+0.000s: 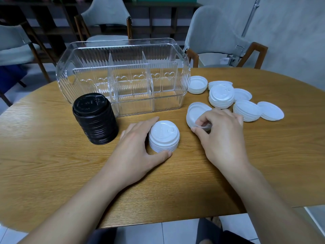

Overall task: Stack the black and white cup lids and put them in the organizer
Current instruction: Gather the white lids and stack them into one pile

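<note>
Left hand (135,143) cups a short white lid stack (164,136) on the counter (52,166), fingers curved behind it, thumb against its near base. Stack sits dome-up near the middle of the counter. Right hand (223,136) just to the right, fingers curled, pinching the near rim of an upturned white lid (197,111) lying hollow side up; thumb and fingertips on the edge.

Black lid stack (95,118), taller, stands left of the left hand, apart from it, just in front of the organizer's left end. Clear ribbed organizer (123,74) behind both hands, dividers making compartments, heart shapes on the front wall; no lids in it.

More white lids further right: one upturned lid (197,84) beside the organizer's right end, a dome-up stack (221,96), a low stack (247,110) beyond the right hand, loose lids (270,110) at the far right, some overlapping. Grey chairs (216,37) behind the counter.
</note>
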Demonstrator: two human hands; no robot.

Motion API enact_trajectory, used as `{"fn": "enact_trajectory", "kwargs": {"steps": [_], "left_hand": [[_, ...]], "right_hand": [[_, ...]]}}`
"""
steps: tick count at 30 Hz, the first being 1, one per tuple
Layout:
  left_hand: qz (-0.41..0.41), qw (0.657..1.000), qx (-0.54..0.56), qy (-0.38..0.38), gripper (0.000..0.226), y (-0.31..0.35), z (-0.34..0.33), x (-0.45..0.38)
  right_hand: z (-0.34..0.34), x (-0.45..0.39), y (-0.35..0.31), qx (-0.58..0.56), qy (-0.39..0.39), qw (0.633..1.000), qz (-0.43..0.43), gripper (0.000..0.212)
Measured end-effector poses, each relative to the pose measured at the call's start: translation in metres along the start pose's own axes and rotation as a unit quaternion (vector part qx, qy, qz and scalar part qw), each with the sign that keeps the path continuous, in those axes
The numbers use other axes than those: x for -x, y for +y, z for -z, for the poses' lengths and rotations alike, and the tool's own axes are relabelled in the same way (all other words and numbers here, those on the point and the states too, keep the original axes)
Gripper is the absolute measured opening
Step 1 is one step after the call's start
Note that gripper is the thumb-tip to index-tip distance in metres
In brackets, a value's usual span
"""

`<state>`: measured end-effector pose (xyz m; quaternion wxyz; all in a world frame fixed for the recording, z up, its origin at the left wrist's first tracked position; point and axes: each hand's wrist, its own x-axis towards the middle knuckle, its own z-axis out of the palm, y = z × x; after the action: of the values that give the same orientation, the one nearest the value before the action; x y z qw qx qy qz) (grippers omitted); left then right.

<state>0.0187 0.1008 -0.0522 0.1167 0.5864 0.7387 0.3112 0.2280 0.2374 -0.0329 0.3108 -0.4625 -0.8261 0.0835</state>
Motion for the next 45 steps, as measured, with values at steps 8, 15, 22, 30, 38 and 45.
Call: {"fn": "enact_trajectory", "kwargs": {"steps": [8,15,22,30,38,45], "left_hand": [[-0.010,1.000,0.005,0.002,0.100,0.000,0.000,0.002],[-0.015,0.999,0.045,0.014,0.108,0.003,0.001,0.003],[-0.079,0.985,0.122,0.096,0.110,0.011,0.006,0.004],[-0.090,0.975,0.145,0.142,0.086,0.010,0.005,0.003],[-0.091,0.982,0.096,0.137,0.071,0.010,0.003,0.004],[-0.037,0.990,0.109,0.077,0.122,0.008,0.003,0.004]], "right_hand": [[0.007,-0.002,0.002,-0.059,0.016,0.998,-0.024,0.031],[0.023,0.007,-0.019,-0.193,0.037,0.980,-0.024,0.014],[0.023,0.014,-0.049,-0.540,-0.129,0.821,-0.131,0.022],[0.019,0.016,-0.050,-0.479,-0.118,0.863,-0.111,0.043],[0.015,0.028,-0.056,-0.250,-0.083,0.964,0.041,0.077],[0.017,0.021,-0.045,-0.262,-0.070,0.962,0.006,0.062]]}}
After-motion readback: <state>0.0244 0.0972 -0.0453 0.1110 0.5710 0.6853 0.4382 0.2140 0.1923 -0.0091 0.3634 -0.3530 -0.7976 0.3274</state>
